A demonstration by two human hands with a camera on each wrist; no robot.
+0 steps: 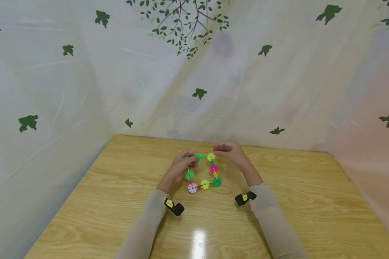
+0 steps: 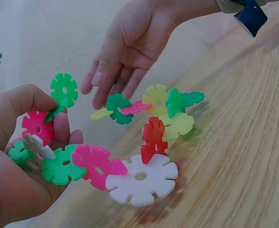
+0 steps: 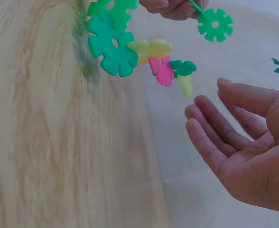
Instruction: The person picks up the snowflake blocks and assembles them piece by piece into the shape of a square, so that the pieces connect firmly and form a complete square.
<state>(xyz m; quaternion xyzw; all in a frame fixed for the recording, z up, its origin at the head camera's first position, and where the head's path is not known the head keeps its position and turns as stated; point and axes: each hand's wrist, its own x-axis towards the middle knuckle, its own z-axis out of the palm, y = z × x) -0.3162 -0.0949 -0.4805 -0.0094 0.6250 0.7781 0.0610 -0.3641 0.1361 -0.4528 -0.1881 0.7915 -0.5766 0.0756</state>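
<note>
A chain of snowflake discs, slotted together in green, pink, yellow, red and white, curves round in a loop above and on the table. My left hand grips one end, its thumb and fingers pinching a small green disc that bears an upright green disc. Beside the palm hang a pink disc and a pale disc. My right hand is held with fingers loosely extended, holding nothing, near the yellow disc at the other end. In the wrist views a gap shows between both ends.
The wooden table has a back edge just beyond the hands. A pale curtain with green leaf and bird shapes hangs behind it and on both sides. Each sleeve carries a black wrist camera.
</note>
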